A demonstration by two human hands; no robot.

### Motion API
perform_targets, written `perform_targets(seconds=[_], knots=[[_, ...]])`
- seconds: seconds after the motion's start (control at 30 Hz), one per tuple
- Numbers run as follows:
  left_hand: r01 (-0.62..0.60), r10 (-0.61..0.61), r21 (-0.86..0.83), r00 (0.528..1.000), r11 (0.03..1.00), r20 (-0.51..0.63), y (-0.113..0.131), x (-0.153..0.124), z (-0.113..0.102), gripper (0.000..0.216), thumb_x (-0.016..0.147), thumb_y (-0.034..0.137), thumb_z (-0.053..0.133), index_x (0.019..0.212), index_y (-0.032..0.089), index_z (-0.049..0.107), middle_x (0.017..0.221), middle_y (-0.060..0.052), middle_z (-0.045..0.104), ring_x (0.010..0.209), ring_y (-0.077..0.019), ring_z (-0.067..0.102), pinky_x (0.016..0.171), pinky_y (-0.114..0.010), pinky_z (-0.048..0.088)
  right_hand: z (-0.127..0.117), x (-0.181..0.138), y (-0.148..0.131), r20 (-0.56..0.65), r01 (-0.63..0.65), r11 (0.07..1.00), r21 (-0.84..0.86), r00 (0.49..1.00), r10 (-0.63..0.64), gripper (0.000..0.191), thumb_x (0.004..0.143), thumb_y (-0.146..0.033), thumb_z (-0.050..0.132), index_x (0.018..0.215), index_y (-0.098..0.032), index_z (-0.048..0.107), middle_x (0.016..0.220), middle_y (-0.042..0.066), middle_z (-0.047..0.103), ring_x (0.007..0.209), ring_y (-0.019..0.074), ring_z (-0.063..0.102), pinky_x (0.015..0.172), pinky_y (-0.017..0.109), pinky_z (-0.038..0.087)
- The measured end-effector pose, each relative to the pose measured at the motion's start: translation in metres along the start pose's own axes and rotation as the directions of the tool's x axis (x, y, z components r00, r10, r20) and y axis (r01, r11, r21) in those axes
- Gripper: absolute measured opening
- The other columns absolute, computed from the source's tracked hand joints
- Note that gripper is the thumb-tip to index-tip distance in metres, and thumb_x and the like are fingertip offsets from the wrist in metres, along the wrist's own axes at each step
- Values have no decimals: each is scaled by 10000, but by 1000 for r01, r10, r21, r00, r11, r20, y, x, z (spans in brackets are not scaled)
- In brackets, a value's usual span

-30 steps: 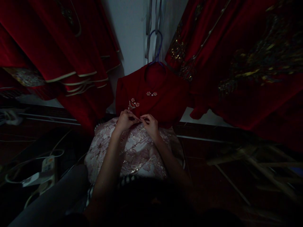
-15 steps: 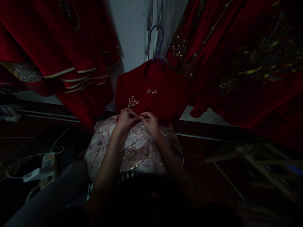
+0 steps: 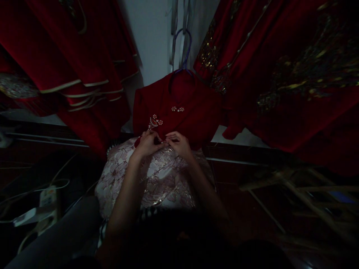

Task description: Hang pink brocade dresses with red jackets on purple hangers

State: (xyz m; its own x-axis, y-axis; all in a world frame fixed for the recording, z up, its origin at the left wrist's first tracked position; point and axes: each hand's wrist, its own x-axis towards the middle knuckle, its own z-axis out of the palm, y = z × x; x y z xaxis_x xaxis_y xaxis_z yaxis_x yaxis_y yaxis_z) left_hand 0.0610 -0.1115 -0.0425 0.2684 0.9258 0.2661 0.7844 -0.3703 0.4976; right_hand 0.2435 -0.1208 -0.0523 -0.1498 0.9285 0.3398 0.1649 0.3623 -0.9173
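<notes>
A red garment [image 3: 196,119] with a round neckline hangs on a blue hanger [image 3: 188,48]. Pearl-like ornaments mark its front: one short row [image 3: 177,109] below the neck, one larger cluster [image 3: 155,121] at the left. At its lower part, my left hand [image 3: 148,142] and my right hand [image 3: 179,144] face each other with thumbs and fingers bent into pinches. Tiny pale beads show between the fingertips, but dim light hides what exactly each hand grips. Under both forearms lies a pale floral fabric [image 3: 159,175] with a metallic sheen, spread over my lap.
Red garments with light trim [image 3: 92,56] hang at the left, and red ones with gold sequin work [image 3: 294,86] at the right. A power strip [image 3: 48,201] with cables lies at the lower left. Something like a wooden frame [image 3: 297,190] stands in shadow at the right.
The view has shifted slightly to the right. My hands stay at the garment's lower part; my left fingertips have dropped a little and the gap between thumb and finger looks wider.
</notes>
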Motion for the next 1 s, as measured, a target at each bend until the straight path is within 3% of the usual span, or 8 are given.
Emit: perform_targets(seconds=[0.2, 0.33, 0.47, 0.7, 0.83, 1.0], knots=[[3, -4, 105, 1000, 994, 13, 15, 2, -4, 332, 755, 496, 653, 796, 171, 603, 1060, -96, 560, 1007, -255, 492, 903, -398, 405, -14, 4, -13, -40, 7, 1000, 11, 999, -6, 177, 811, -304, 621, 949, -195, 638, 969, 30, 705, 828, 112, 668, 777, 253, 556], [19, -27, 147, 998, 989, 53, 23, -4, -19, 212, 760, 409, 659, 820, 206, 643, 1032, -79, 578, 993, -271, 503, 869, -415, 405, -13, 4, -14, -87, -3, 1000, 0, 996, 3, 180, 825, -327, 602, 950, -200, 630, 962, 25, 696, 818, 114, 653, 752, 261, 564], [11, -14, 136, 1000, 991, 24, 23, -8, -28, 132, 773, 347, 645, 804, 219, 656, 1031, -58, 594, 1006, -264, 511, 904, -429, 390, -9, 1, -21, -82, 7, 1000, -20, 997, -9, 179, 836, -326, 585, 960, -204, 625, 978, 25, 691, 826, 115, 644, 737, 258, 558], [-61, 61, 47, 998, 997, -7, 8, -2, -5, 306, 726, 300, 691, 976, 176, 565, 1001, -68, 542, 962, -221, 524, 871, -348, 449, 1, -3, -4, -30, 2, 977, -213, 999, -9, 260, 771, -234, 645, 1023, -190, 601, 955, 41, 670, 834, 130, 623, 767, 277, 523], [-108, 107, 70, 994, 992, 16, 10, -1, -1, 140, 786, 292, 639, 852, 181, 587, 983, -71, 553, 942, -221, 530, 866, -351, 449, 3, -3, 6, -24, -33, 968, -248, 999, 27, 278, 756, -228, 658, 1024, -187, 598, 885, 29, 651, 751, 120, 603, 714, 266, 509], [-155, 160, 59, 984, 986, -82, 15, -2, -10, 147, 795, 330, 654, 837, 189, 653, 1087, -72, 558, 1059, -233, 496, 951, -376, 416, -1, -4, 4, 26, -57, 974, -219, 998, 64, 289, 751, -272, 670, 1014, -190, 583, 854, 20, 631, 743, 114, 597, 666, 240, 500]])
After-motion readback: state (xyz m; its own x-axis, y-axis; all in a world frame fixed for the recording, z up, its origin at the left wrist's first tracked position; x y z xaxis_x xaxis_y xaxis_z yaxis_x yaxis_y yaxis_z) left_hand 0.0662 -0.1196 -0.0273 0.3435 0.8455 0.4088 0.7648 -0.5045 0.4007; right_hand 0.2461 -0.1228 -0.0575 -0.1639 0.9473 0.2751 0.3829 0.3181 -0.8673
